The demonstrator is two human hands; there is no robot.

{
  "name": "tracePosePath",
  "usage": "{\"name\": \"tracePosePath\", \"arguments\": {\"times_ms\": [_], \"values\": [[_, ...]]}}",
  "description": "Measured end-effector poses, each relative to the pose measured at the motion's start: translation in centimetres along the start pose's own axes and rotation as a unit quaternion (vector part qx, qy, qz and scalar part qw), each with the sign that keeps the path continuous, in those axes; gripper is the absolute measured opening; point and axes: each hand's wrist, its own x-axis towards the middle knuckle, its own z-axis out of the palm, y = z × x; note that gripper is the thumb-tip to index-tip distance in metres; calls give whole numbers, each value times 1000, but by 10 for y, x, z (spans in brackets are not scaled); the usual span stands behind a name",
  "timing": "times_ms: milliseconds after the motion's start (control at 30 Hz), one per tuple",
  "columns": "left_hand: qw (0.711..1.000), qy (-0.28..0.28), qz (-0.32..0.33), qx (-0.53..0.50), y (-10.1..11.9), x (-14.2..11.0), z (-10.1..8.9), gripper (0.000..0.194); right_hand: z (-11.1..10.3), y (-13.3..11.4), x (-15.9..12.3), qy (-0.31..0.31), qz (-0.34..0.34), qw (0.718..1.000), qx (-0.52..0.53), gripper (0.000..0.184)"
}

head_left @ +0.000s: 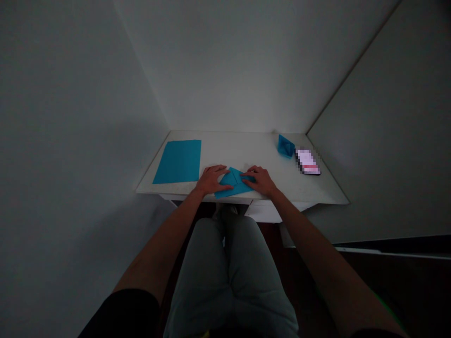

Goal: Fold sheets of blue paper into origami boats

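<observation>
A partly folded blue paper (pixel 233 182) lies at the front edge of a white table (pixel 246 150). My left hand (pixel 211 179) rests flat on its left side, fingers stretched out over the fold. My right hand (pixel 260 180) presses its right side, fingers pointing left onto the paper. Both hands lie open on the sheet, with nothing grasped.
A flat blue sheet (pixel 179 161) lies at the table's left. A small folded blue paper figure (pixel 285 145) stands at the back right, beside a phone (pixel 307 161) with a lit screen. White walls close in on three sides. My knees sit below the table edge.
</observation>
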Motion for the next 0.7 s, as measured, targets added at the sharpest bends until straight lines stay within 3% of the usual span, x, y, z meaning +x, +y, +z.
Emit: {"name": "tracePosePath", "arguments": {"times_ms": [100,300,400,500,600,700], "values": [[1000,-6,8,0,1,-1,-2,76,1,-1,-1,-3,1,1000,-7,39],[999,46,14,3,7,-4,-4,38,4,1,2,12,17,1000,-18,39],[998,45,38,14,14,-6,-4,30,3,0,2,18,11,1000,-16,37],[998,24,61,16,20,-11,0,40,1,-4,0,22,-9,1000,-18,36],[998,7,62,10,24,-18,4,63,0,-9,-4,15,-42,999,-11,39],[999,-15,47,-1,23,-26,6,79,1,-11,-10,-3,-58,998,-2,51]]}}
